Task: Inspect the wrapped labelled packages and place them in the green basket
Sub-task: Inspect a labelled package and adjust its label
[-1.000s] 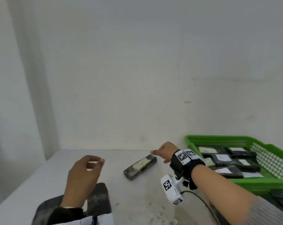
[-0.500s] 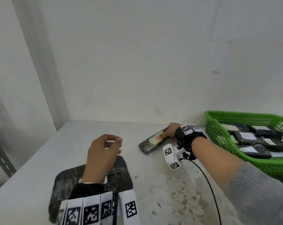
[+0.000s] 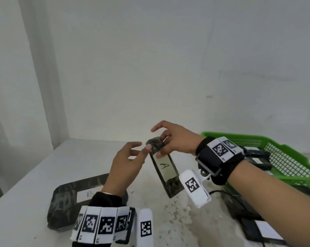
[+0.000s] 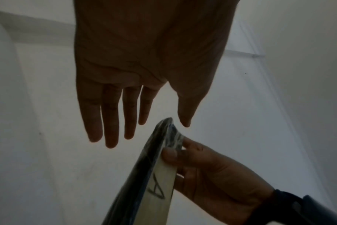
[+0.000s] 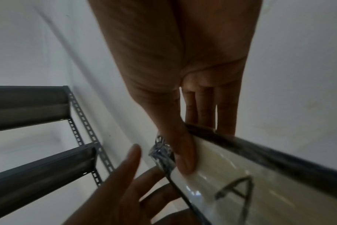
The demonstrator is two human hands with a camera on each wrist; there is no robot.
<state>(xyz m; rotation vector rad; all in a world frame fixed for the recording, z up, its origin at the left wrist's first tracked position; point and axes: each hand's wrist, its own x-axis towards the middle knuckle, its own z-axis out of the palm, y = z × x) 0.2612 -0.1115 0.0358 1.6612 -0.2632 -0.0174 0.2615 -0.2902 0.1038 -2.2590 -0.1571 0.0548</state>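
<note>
A long dark wrapped package [image 3: 165, 168] with a white label marked "A" is held up above the table, tilted, its far end highest. My right hand [image 3: 165, 145] pinches that far end, thumb on the label side [image 5: 185, 155] and fingers behind. My left hand [image 3: 133, 155] is open with straight fingers just left of the package's top end [image 4: 164, 132]; its thumb tip is at the edge, and contact cannot be told. The green basket [image 3: 282, 157] stands at the right with dark labelled packages inside, mostly hidden by my right wrist.
A larger dark wrapped package [image 3: 68, 200] labelled "B" lies on the white table [image 3: 26, 184] under my left forearm. Another dark package with a white label [image 3: 262, 230] lies at the near right by a black cable. Grey metal shelving [image 5: 38, 159] stands to the left.
My right hand has picked the "A" package up off the table and brought it toward me, tilted up. My left hand has risen and opened beside the package's top end.
</note>
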